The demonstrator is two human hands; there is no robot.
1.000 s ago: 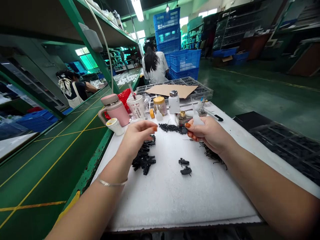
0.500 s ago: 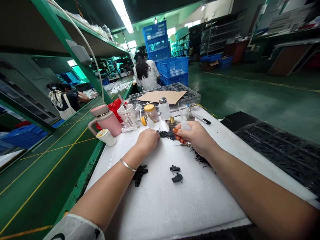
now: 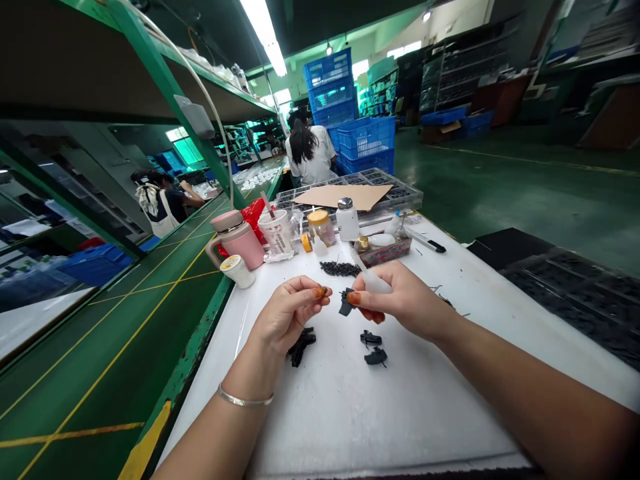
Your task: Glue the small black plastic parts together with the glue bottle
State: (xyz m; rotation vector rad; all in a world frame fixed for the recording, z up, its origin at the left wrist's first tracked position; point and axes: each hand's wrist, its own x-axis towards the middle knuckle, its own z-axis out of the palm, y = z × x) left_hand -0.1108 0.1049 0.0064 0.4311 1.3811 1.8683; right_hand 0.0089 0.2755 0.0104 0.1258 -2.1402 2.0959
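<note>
My left hand (image 3: 295, 308) is closed in a pinch, thumb against fingertip; whatever small piece is there is too tiny to name. Facing it, my right hand (image 3: 400, 297) grips a black plastic part (image 3: 345, 304) between thumb and fingers. The same hand also holds a translucent white squeeze bottle (image 3: 376, 283), its thin nozzle pointing up and left. Beyond the hands lies a pile of small black pieces (image 3: 340, 269). Two black parts (image 3: 371, 339) lie on the white tabletop (image 3: 400, 413) nearer me, and more black parts (image 3: 302, 347) rest beside my left wrist.
A pink thermos (image 3: 243, 243), paper cup (image 3: 277, 233), yellow-lidded jar (image 3: 321, 230) and white pump bottle (image 3: 347, 220) line the back. A utility knife (image 3: 427, 241) lies at right. Cardboard (image 3: 345, 196) covers part of a compartment tray. A green conveyor (image 3: 125, 347) runs along the left; two people sit farther off.
My left hand has drawn back from the pile toward me, fingers now pinched and raised. My right hand has also come nearer, and its black part shows clearly. The view has turned slightly left.
</note>
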